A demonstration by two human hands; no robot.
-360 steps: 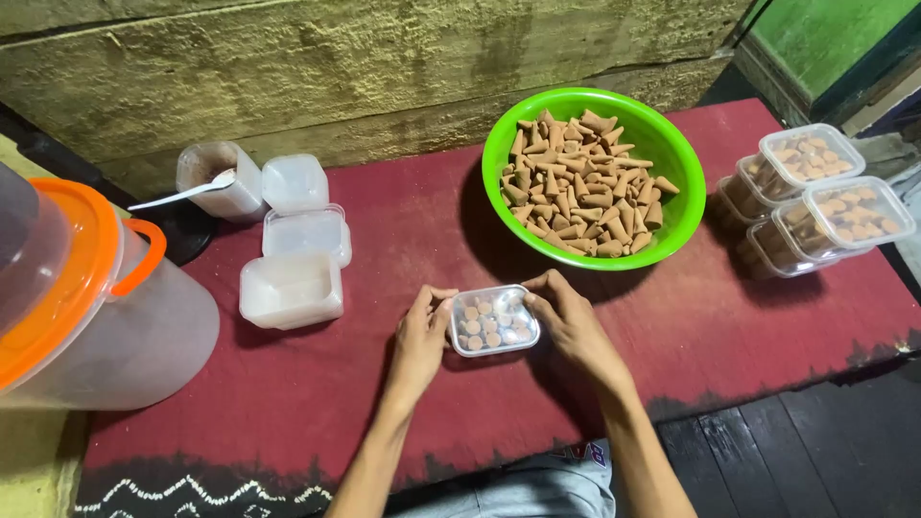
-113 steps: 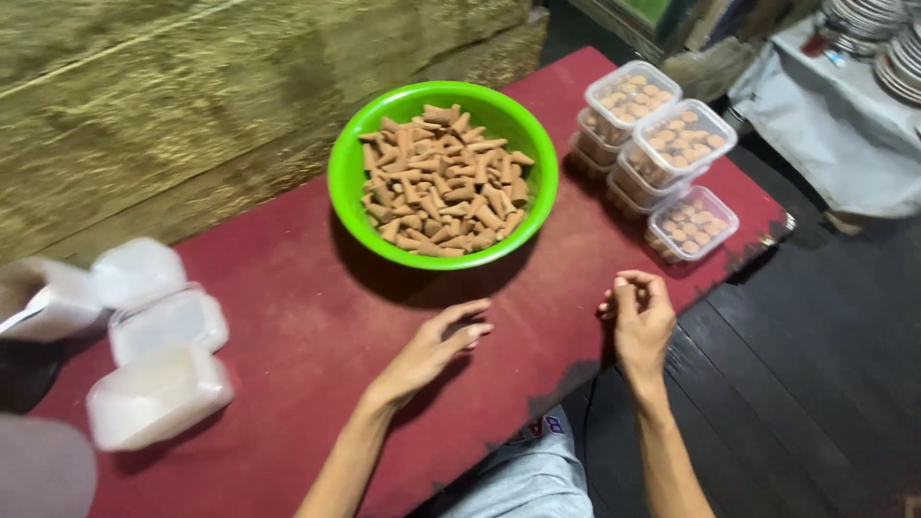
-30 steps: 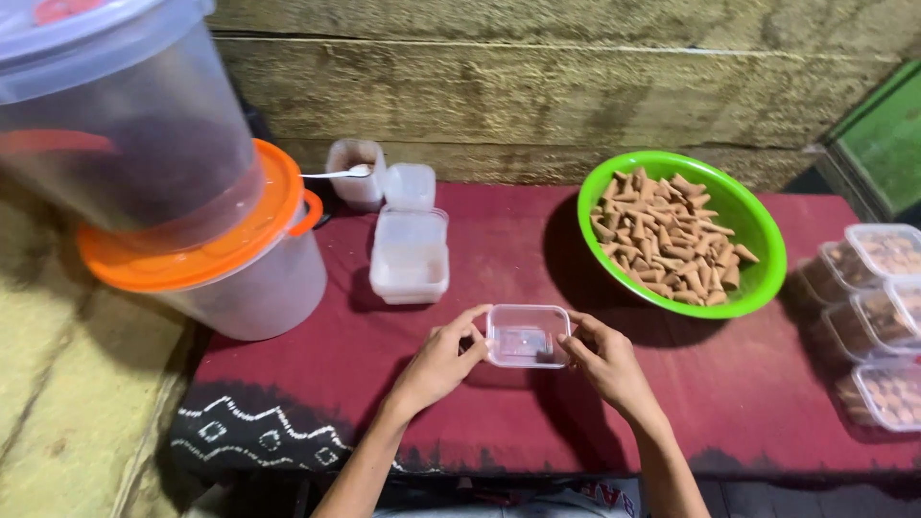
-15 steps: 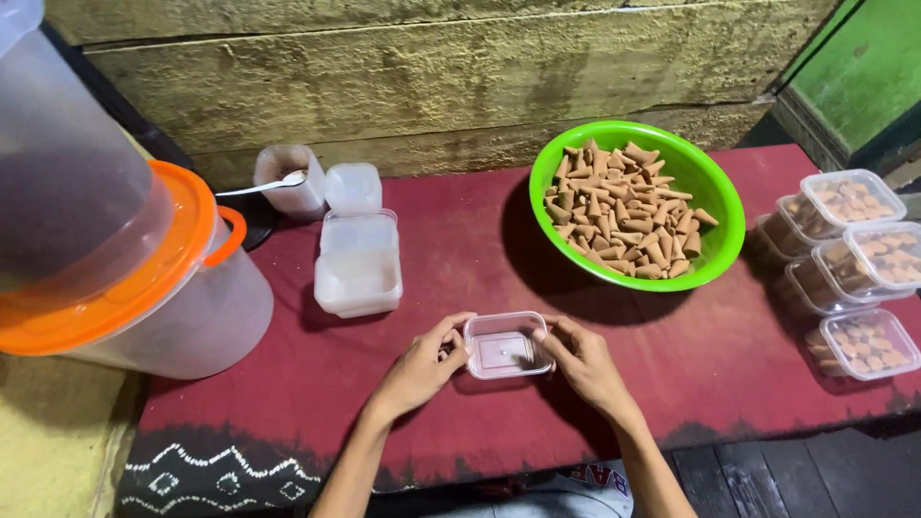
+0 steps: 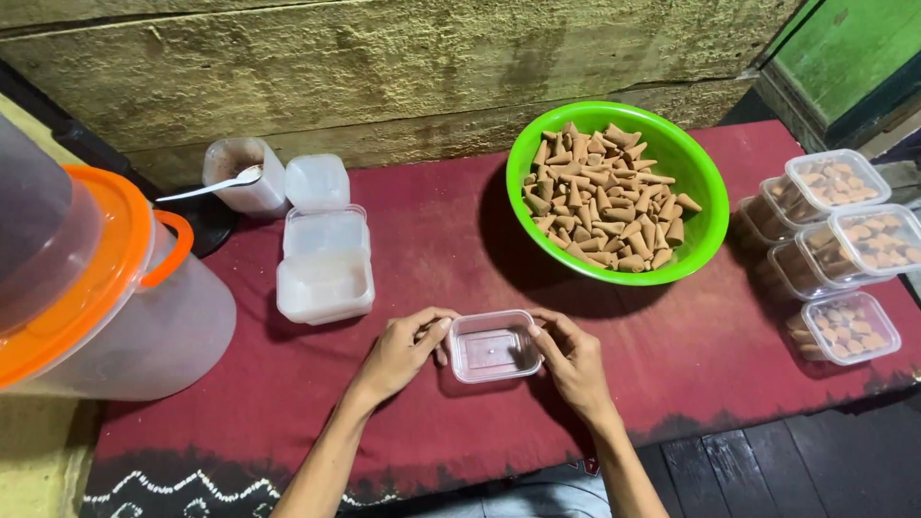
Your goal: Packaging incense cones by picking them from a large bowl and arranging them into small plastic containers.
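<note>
The fingers of the left hand [image 5: 398, 347] and right hand [image 5: 573, 357] pinch opposite sides of an empty clear tub [image 5: 494, 345] resting on the red worktop [image 5: 432, 230]. Filling it well calls, in judgement, for keeping it flat and steady, with the green bowl [image 5: 710, 206] of tan cones [image 5: 602, 197] just behind.

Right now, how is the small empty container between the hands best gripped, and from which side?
Grip the small clear container by its two short side walls, left hand and right hand coming in from either side. It sits flat and open-topped on the red cloth, so its rim and walls are free.
</note>
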